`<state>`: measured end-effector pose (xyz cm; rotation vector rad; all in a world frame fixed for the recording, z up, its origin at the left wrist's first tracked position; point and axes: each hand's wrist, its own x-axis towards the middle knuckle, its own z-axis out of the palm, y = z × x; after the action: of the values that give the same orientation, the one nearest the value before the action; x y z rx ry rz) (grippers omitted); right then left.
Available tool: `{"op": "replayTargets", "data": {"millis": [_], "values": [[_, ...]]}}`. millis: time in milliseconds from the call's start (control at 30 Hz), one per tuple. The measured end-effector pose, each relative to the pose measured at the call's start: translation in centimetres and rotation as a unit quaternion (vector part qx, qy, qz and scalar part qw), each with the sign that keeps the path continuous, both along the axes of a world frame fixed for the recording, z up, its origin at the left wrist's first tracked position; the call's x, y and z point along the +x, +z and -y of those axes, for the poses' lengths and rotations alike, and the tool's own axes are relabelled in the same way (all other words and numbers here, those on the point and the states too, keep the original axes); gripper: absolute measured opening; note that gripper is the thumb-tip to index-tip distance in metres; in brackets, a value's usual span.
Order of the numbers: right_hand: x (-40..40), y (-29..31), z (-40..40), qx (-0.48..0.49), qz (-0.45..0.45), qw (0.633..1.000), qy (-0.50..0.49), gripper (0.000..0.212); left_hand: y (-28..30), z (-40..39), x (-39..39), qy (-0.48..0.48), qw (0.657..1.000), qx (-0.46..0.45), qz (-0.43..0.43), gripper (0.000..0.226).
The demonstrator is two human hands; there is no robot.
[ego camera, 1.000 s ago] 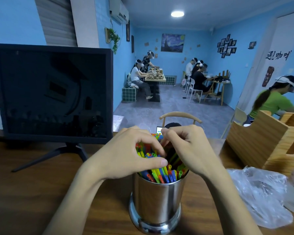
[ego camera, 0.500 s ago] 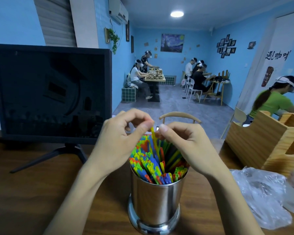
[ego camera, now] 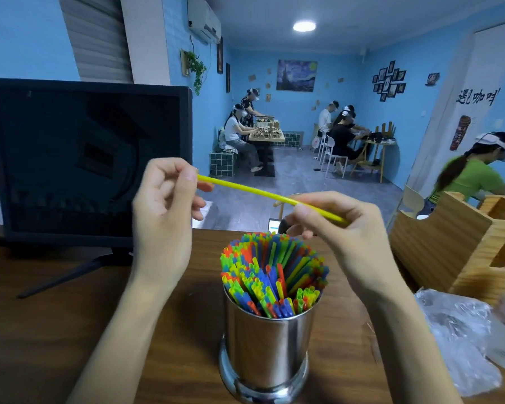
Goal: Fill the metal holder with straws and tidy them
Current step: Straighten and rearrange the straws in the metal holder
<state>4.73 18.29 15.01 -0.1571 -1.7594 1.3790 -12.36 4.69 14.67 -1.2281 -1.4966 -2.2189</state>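
A shiny metal holder (ego camera: pixel 267 351) stands on the wooden table, packed with several coloured straws (ego camera: pixel 270 275) that fan out above its rim. Above it, a single yellow straw (ego camera: pixel 254 192) lies almost level, tilted down to the right. My left hand (ego camera: pixel 165 211) pinches its left end between thumb and forefinger. My right hand (ego camera: pixel 341 228) pinches its right part, and the tip pokes out past the fingers. Both hands hover clear of the holder.
A dark monitor (ego camera: pixel 85 158) on a stand fills the left rear of the table. A wooden rack (ego camera: pixel 455 243) sits at the right, with a crumpled clear plastic bag (ego camera: pixel 461 339) in front of it. People sit at tables in the room beyond.
Both hands rose from the bundle in the holder. They drew out one yellow straw and turned it from upright to nearly level, held between them.
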Motion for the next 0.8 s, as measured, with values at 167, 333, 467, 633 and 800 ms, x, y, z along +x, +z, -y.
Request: {"op": "replayTargets", "data": {"millis": [167, 333, 467, 633, 800], "values": [[1.0, 0.8, -0.3, -0.123, -0.026, 0.991, -0.035, 0.011, -0.6, -0.3, -0.6, -0.018, 0.990, -0.130, -0.045, 0.008], [1.4, 1.0, -1.1, -0.182, -0.010, 0.983, -0.011, 0.016, -1.4, -0.8, -0.8, -0.001, 0.982, -0.184, -0.041, 0.011], [1.2, 0.8, -1.5, -0.181, -0.089, 0.979, -0.031, 0.025, -1.3, -0.4, -1.2, -0.066, 0.957, -0.271, -0.082, 0.009], [0.8, 0.7, -1.5, -0.115, -0.146, 0.979, -0.080, 0.016, -0.9, 0.5, -0.5, -0.111, 0.910, -0.362, -0.168, 0.012], [0.0, 0.2, -1.3, 0.030, -0.069, 0.990, -0.120, 0.037, -0.3, 0.8, 0.6, -0.142, 0.893, -0.382, -0.192, 0.025]]}}
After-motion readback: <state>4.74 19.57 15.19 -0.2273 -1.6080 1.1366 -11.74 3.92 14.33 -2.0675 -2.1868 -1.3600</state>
